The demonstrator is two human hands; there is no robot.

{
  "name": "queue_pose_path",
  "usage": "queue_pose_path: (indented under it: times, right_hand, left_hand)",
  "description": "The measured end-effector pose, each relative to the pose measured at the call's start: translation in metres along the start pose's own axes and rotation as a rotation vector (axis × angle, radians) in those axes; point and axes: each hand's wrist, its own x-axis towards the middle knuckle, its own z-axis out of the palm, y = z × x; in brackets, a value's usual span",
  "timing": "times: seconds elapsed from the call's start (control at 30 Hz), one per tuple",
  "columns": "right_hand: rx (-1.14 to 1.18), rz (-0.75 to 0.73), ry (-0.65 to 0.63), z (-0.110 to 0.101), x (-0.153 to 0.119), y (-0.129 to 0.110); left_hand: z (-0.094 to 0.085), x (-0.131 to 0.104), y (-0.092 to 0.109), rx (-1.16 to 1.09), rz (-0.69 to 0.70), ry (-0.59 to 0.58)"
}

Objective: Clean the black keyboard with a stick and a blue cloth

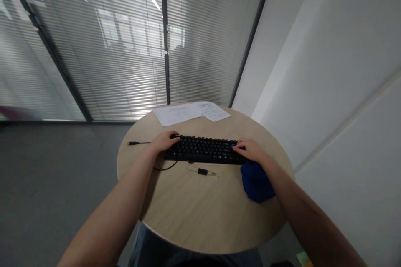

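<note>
A black keyboard [203, 148] lies on a round wooden table [188, 212]. At its left end, my left hand [164, 140] is closed on the edge, with thumb and fingertips over the corner keys. My right hand [249, 149] is over the right end, fingers pressed together on a blue cloth [257, 183]. A bit of blue shows at those fingertips, and the rest of the cloth hangs below the wrist onto the tabletop. In front of the keyboard lies a thin tool with a black middle and wire-like ends [202, 171]; its kind is unclear.
Printed sheets of paper [181, 113] lie at the table's far edge. A cable plug [133, 143] rests left of my left hand, and a loop of black cable curves below it. Glass panels with blinds [131, 71] stand behind; a white wall [338, 71] is on the right.
</note>
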Motion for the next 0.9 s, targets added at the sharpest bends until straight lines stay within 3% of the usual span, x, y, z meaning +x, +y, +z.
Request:
queue_pose_path:
  times: [0.07,0.2,0.27,0.53,0.77,0.9]
  right_hand:
    - [-0.045,-0.03,0.035,0.003,-0.006,0.002]
    - [-0.143,-0.008,0.249,0.015,-0.017,0.002]
    - [-0.16,-0.005,0.297,0.019,-0.019,0.0]
    - [-0.116,0.057,0.303,0.024,-0.017,-0.003]
    - [-0.117,-0.012,0.306,0.023,-0.016,-0.004]
    - [-0.127,0.024,0.311,0.023,-0.014,-0.007]
  left_hand:
    - [0.001,0.001,0.0,0.004,0.003,-0.001]
    - [0.001,0.003,-0.002,0.019,0.015,-0.008]
    - [0.001,0.003,-0.002,0.017,0.028,-0.012]
    - [0.0,0.003,-0.002,-0.024,0.002,-0.021]
    - [-0.001,0.002,-0.002,-0.019,-0.028,0.001]
    - [-0.002,0.0,-0.001,-0.01,-0.018,0.004]
